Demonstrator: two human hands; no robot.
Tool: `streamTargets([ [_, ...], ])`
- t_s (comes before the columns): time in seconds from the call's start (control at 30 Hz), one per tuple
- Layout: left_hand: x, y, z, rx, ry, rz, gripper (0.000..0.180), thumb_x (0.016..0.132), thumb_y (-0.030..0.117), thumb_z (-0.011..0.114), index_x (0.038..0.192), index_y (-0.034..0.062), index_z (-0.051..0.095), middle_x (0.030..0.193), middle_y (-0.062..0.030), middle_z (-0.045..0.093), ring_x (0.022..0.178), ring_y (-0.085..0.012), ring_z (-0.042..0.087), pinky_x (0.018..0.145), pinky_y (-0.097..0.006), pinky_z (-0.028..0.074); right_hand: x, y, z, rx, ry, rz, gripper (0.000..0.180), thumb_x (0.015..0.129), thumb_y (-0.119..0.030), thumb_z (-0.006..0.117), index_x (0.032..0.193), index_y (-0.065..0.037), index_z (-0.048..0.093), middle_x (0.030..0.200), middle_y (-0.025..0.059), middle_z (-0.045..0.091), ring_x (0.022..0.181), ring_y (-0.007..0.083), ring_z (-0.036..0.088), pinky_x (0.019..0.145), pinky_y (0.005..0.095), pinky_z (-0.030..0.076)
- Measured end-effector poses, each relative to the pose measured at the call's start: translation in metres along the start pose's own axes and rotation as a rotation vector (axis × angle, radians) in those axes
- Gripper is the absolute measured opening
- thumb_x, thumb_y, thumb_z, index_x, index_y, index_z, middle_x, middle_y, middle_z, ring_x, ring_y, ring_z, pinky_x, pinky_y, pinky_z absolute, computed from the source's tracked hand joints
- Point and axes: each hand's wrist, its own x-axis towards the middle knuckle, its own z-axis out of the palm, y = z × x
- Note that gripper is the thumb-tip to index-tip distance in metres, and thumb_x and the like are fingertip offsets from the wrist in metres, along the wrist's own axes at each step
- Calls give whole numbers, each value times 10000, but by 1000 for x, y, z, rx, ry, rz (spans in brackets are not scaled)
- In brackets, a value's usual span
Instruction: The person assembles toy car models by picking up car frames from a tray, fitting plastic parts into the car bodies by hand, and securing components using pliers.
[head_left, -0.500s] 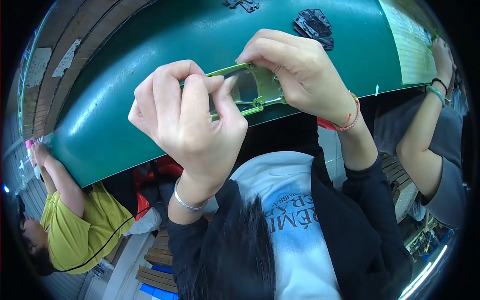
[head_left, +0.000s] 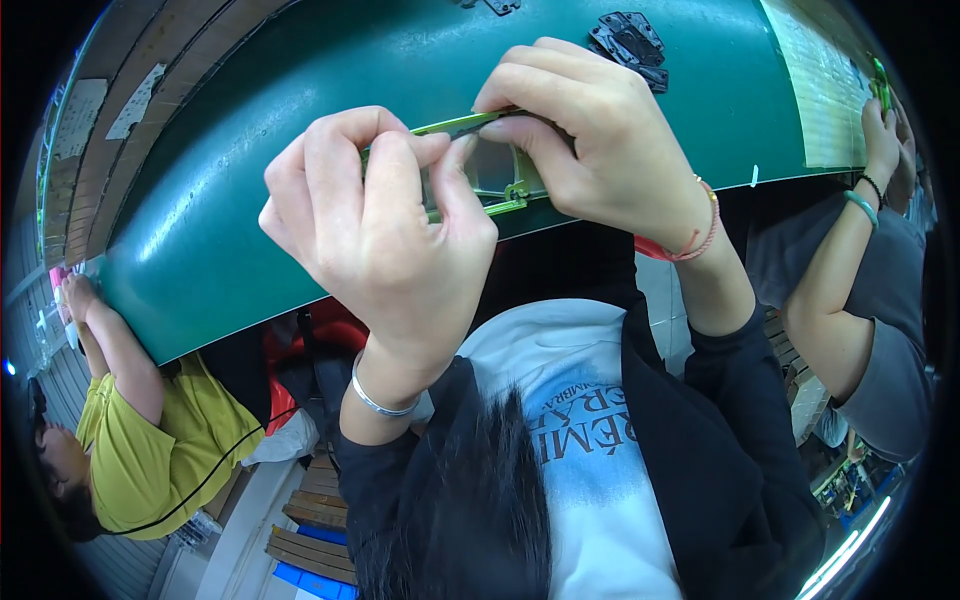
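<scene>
Above the near part of the green table, a light-green plastic frame hangs between my hands, its middle open or see-through. My left hand is closed round its left end, thumb and forefinger pinching at the far rim. At that same far rim, my right hand pinches with thumb and forefinger, close to the left fingertips. A thin dark edge shows between the fingertips, too small to name. Fingers hide both ends of the frame.
Several black plastic parts lie piled on the green table; more black parts are at the far edge. A pale yellow-green sheet covers the right side. Co-workers sit at left and right; the right one's hand holds a green part.
My right hand has shifted from the frame's right end to its far rim, the thumb stretching left toward my left fingertips. My left hand keeps its grip. The right co-worker's green part shows more.
</scene>
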Motion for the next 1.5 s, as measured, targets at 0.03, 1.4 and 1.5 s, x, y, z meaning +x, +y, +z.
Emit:
streamTargets([
  [0.03,1,-1,-1,3,-16,-8,222,674,2,875,793,75,703,922,-46,650,943,-257,604,870,-380,443,0,-3,1,-54,0,25,103,823,-87,738,900,-68,673,820,70,648,794,271,661,620,388,533],
  [1.4,26,-48,-28,-243,-628,358,143,736,-45,735,837,5,647,809,-130,653,776,-317,650,679,-412,540,-2,-34,11,-124,-130,52,164,705,-58,755,860,-74,702,816,48,658,816,229,671,608,350,559],
  [1.5,9,-52,-37,-398,-528,50,101,851,-28,759,901,1,676,809,-139,685,694,-321,679,614,-393,528,-3,-37,11,-206,-95,47,198,717,-54,736,909,-71,693,818,52,652,803,233,658,608,349,555],
])
